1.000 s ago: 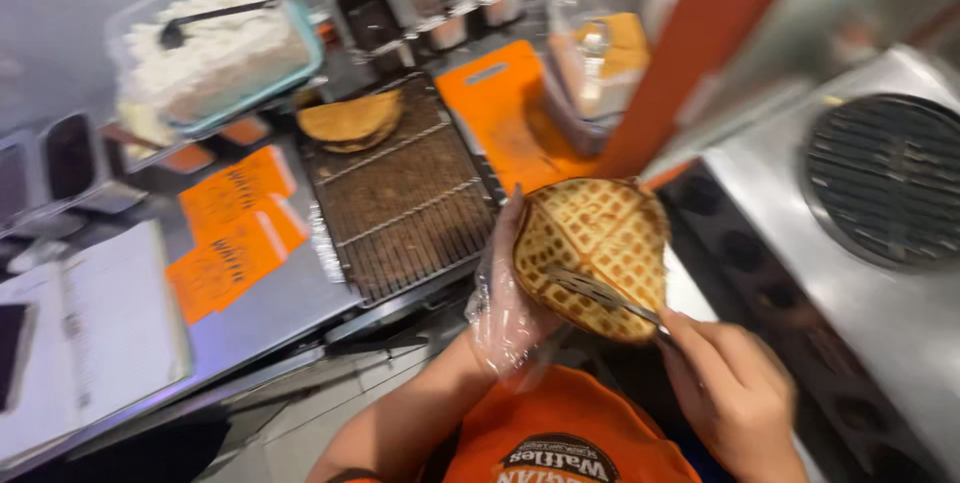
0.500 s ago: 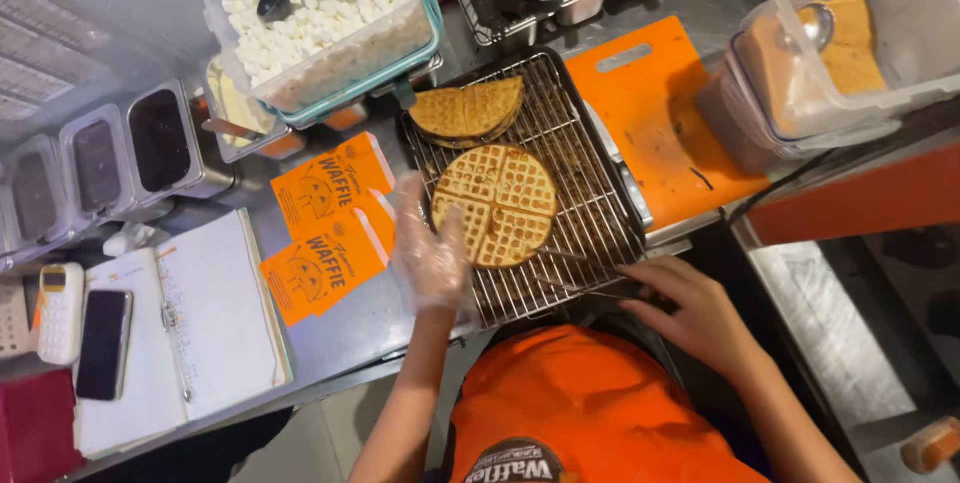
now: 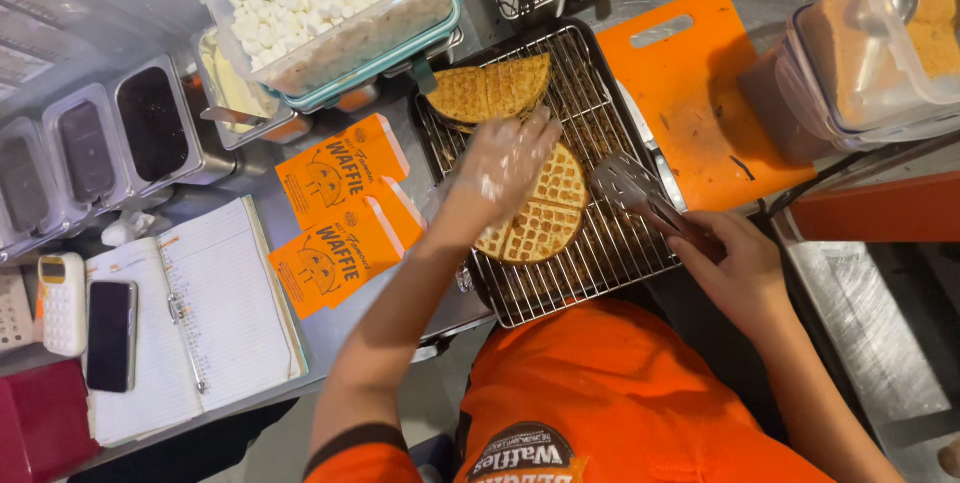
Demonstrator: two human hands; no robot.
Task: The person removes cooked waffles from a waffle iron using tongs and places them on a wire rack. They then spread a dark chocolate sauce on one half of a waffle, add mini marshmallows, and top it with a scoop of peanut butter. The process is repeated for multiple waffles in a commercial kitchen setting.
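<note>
Golden round waffle (image 3: 540, 215) now lies flat on the dark wire cooling rack (image 3: 600, 263), where a second ago it was carried on metal tongs (image 3: 640, 193); the left hand (image 3: 505, 158), in a clear plastic glove, presses open on it, right hand (image 3: 735, 268) closed around the tongs' handle

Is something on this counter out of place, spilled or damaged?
Nothing is clearly damaged or spilled. The orange cutting board shows dark marks and crumbs. The round waffle lies flat on the wire rack under the gloved left hand; the right hand holds tongs.
</note>
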